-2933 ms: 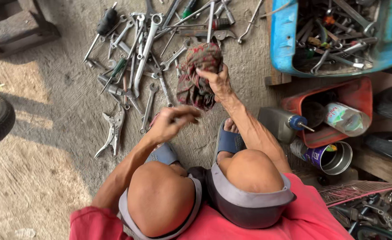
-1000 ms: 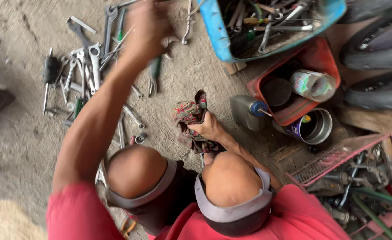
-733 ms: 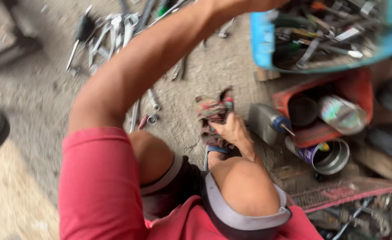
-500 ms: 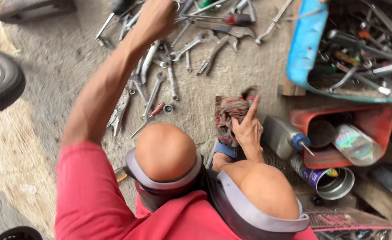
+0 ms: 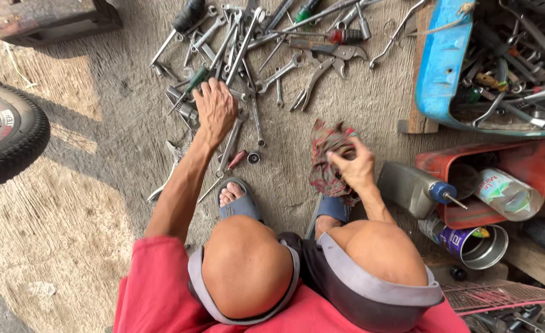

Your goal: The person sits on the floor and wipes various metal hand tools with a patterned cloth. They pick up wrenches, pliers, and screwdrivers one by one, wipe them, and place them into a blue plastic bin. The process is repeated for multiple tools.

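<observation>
Left hand (image 5: 216,109) lay spread, fingers splayed, on the pile of steel spanners (image 5: 241,68) on the concrete floor (image 5: 87,203) ahead of the feet — stiff, heavy, likely oily, best gripped mid-shank — while right hand (image 5: 356,169) pinched the soft, limp rag (image 5: 327,161) beside the sandal.

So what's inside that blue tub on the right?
The blue tub holds a jumble of metal tools: wrenches, rods, some with coloured handles. Whatever lies beneath the top layer is covered, and the tub's far side runs out of view.
</observation>
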